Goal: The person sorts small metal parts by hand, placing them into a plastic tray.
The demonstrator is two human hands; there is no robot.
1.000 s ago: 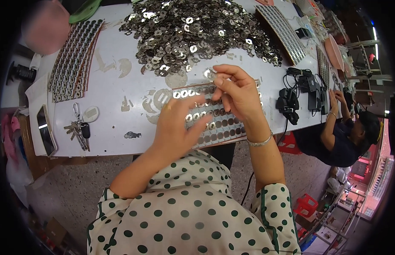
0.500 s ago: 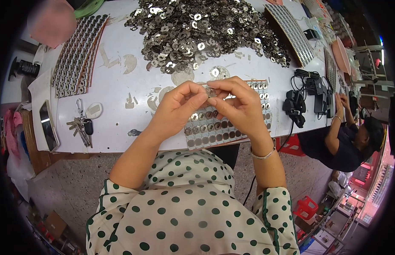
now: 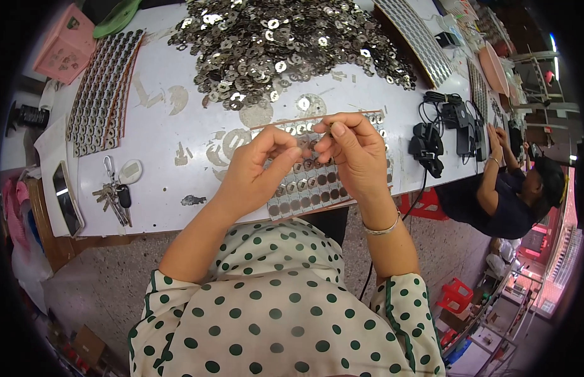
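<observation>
My left hand (image 3: 257, 176) hovers over the near part of the sheet, thumb and forefinger drawn together. Whatever is between those fingertips, if anything, is too small and blurred to make out. A short gap away, my right hand (image 3: 358, 154) is closed, its thumb pressed to the forefinger on something small and dark that I cannot make out. Beneath both hands lies a sheet (image 3: 317, 195) with rows of round metal pieces, partly covered by my fingers. Beyond it rises a big heap of loose flat metal pieces (image 3: 286, 47).
Left on the white table are keys (image 3: 116, 195), a phone (image 3: 67, 195), another filled sheet (image 3: 103, 94) and a pink basket (image 3: 66, 47). Right are black adapters with cables (image 3: 458, 122) and a tilted sheet (image 3: 418, 38). Another person (image 3: 499, 195) works at the right.
My hands were together at a small shiny metal piece; now they are apart, the right one turned with its thumb upward. The whole view has shifted slightly.
</observation>
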